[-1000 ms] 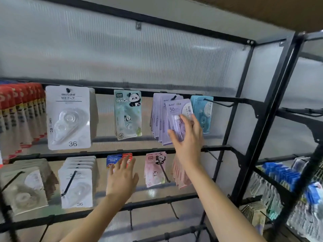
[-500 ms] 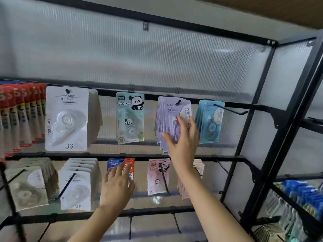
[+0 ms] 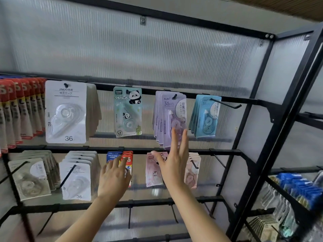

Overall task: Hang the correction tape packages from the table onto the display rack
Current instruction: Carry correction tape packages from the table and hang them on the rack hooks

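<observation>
Several purple correction tape packages (image 3: 168,117) hang on a hook of the black display rack (image 3: 157,150). My right hand (image 3: 174,159) is spread flat just below them, fingertips over the lowest edge of the front package, holding nothing. Lower left, my left hand (image 3: 113,179) hovers with loosely bent fingers in front of a red and blue package (image 3: 122,157) on the lower row, empty. Blue packages (image 3: 205,116) hang to the right of the purple ones, a panda package (image 3: 128,111) to the left.
White packages (image 3: 66,111) and red packages (image 3: 19,110) fill the upper left hooks. Pink panda packages (image 3: 154,172) and more white ones (image 3: 76,179) hang on the lower row. A bare hook (image 3: 227,103) juts out upper right. A second rack (image 3: 297,194) with blue goods stands right.
My right hand has let go of the purple package, which now hangs on the hook, and dropped lower with fingers spread. The left hand stayed near the lower row.
</observation>
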Tool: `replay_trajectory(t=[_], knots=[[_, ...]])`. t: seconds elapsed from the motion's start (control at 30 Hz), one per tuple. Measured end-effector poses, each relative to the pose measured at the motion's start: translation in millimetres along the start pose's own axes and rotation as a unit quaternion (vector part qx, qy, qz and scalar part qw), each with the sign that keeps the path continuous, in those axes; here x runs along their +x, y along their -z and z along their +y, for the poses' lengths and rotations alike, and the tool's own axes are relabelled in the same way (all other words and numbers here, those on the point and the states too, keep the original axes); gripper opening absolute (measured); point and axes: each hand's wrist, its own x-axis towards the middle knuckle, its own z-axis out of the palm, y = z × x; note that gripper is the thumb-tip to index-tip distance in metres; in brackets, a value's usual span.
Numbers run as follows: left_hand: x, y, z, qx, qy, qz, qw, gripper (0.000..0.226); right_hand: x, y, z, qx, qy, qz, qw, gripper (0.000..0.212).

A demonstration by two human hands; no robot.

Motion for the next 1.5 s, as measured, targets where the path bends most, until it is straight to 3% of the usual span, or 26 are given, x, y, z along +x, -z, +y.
replay_trajectory(t=[0.13,0.37,0.67,0.83,1.07,1.3,1.5], knots=[[-2,3,-1,0.007,-0.009,-0.01,1.0,0.054,-31,6,3,-0.039,-0.018,-0.049,0.998,0.086],[-35,18,-10,-0.004,-0.05,-0.027,0.998,0.065,-78,26,-1,-0.109,-0.049,-0.226,0.967,0.077],[-166,68,-80,-0.021,-0.028,-0.036,0.999,0.065,-182,59,-90,-0.104,-0.063,-0.308,0.944,0.069],[-281,99,-157,-0.033,0.058,-0.076,0.995,0.065,-270,71,-170,-0.069,-0.027,-0.425,0.902,0.066],[-438,161,-280,0.035,0.238,-0.06,0.969,0.064,-370,52,-317,0.023,0.068,-0.534,0.842,0.07],[-573,242,-394,0.092,0.407,-0.014,0.909,0.067,-460,24,-495,0.137,0.195,-0.602,0.762,0.071],[-669,310,-494,0.134,0.523,0.03,0.841,0.065,-535,7,-648,0.203,0.303,-0.612,0.702,0.069]])
